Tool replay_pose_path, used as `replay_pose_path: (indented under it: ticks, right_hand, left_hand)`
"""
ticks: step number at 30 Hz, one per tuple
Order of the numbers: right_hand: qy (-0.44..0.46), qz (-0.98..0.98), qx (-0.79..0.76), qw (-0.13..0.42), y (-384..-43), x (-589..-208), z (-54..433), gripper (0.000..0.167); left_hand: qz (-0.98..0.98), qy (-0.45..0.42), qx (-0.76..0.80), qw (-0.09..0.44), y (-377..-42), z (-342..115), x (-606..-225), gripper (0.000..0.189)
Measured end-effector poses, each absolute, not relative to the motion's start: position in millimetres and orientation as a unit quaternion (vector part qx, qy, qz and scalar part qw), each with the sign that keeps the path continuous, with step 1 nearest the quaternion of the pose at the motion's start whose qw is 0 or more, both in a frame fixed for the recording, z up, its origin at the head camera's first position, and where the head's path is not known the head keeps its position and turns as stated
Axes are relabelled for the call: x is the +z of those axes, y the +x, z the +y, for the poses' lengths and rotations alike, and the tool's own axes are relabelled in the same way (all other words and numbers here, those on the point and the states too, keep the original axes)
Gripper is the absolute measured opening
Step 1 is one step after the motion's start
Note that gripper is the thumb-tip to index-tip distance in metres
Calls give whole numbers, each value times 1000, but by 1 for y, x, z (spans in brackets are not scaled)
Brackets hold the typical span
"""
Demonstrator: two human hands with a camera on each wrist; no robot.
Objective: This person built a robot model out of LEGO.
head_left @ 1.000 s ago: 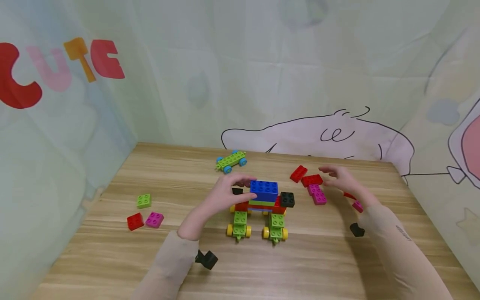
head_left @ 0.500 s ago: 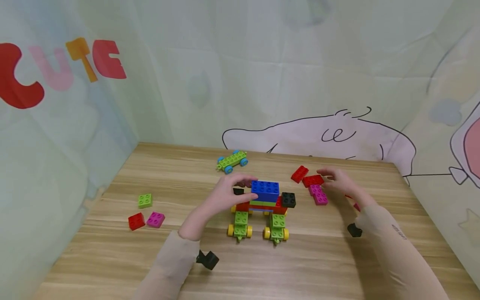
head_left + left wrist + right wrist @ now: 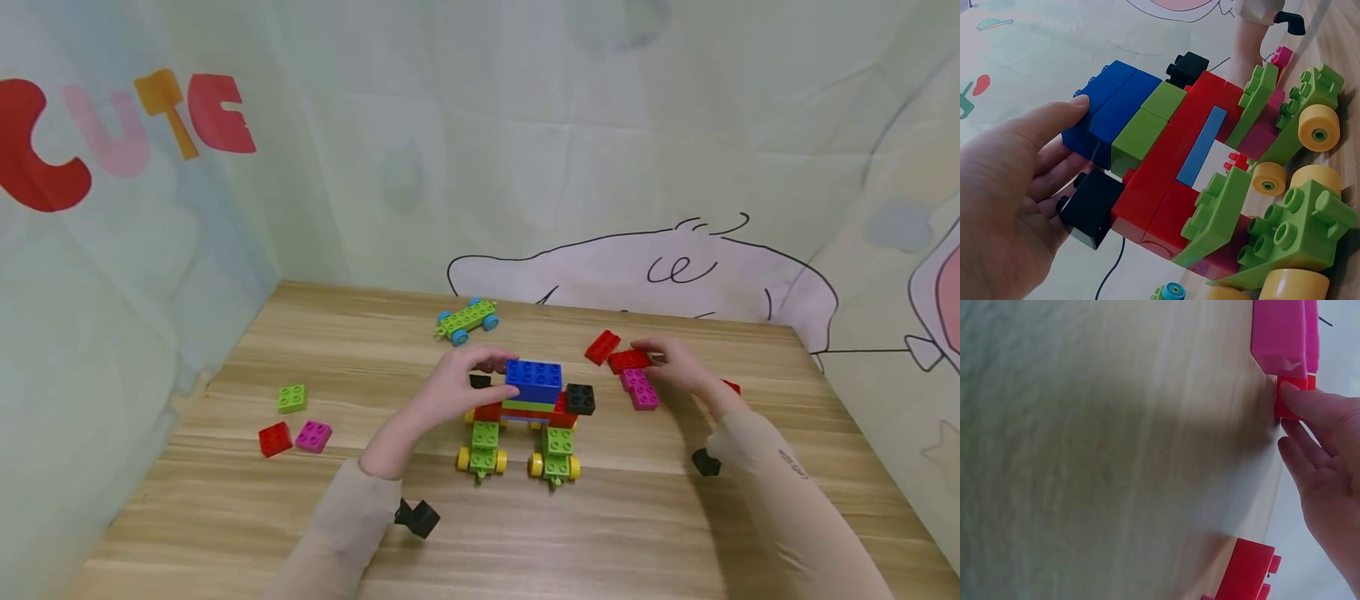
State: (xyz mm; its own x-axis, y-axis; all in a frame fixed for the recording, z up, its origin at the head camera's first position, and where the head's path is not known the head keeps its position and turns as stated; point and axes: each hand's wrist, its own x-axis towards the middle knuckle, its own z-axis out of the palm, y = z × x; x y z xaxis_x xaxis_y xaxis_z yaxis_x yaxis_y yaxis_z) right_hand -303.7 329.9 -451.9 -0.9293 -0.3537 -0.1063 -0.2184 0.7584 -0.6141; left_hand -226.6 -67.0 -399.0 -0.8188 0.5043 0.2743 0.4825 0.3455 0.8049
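The brick model (image 3: pixel 529 408) stands upright near the desk's middle (image 3: pixel 570 542). The hands are well apart: the left hand (image 3: pixel 457 385) grips the model's blue top (image 3: pixel 534 382) between thumb and fingers, largely hiding one black brick (image 3: pixel 481 381) in the head view; the right hand (image 3: pixel 678 367) pinches a red brick (image 3: pixel 626 360) toward the desk's far right corner, fingertips partly obscured. Magenta bricks (image 3: pixel 639 389) lie just beside it. Another red piece (image 3: pixel 1244 569), cut off in the right wrist view, is mostly hidden by the arm in the head view. A green wheeled base (image 3: pixel 467 317) rests near the far edge.
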Motion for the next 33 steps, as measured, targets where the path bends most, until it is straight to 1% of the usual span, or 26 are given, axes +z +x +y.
replay_pose_path:
  ticks: [5, 12, 21, 28, 33]
  right_hand:
    - [-142, 933, -312, 112, -305, -452, 328, 47]
    - [-151, 932, -315, 99, -305, -452, 328, 43]
    - [-131, 932, -326, 95, -302, -454, 333, 43]
    - [-96, 932, -336, 93, -294, -444, 344, 44]
    - [-77, 931, -351, 69, -290, -432, 348, 45]
  left_hand:
    - [821, 303, 484, 8, -226, -67, -398, 42]
    - [820, 304, 485, 6, -225, -67, -397, 41]
    - [822, 299, 485, 12, -225, -67, -397, 41]
    - [822, 296, 486, 12, -225, -67, -397, 42]
    - [823, 297, 485, 12, -225, -67, -397, 43]
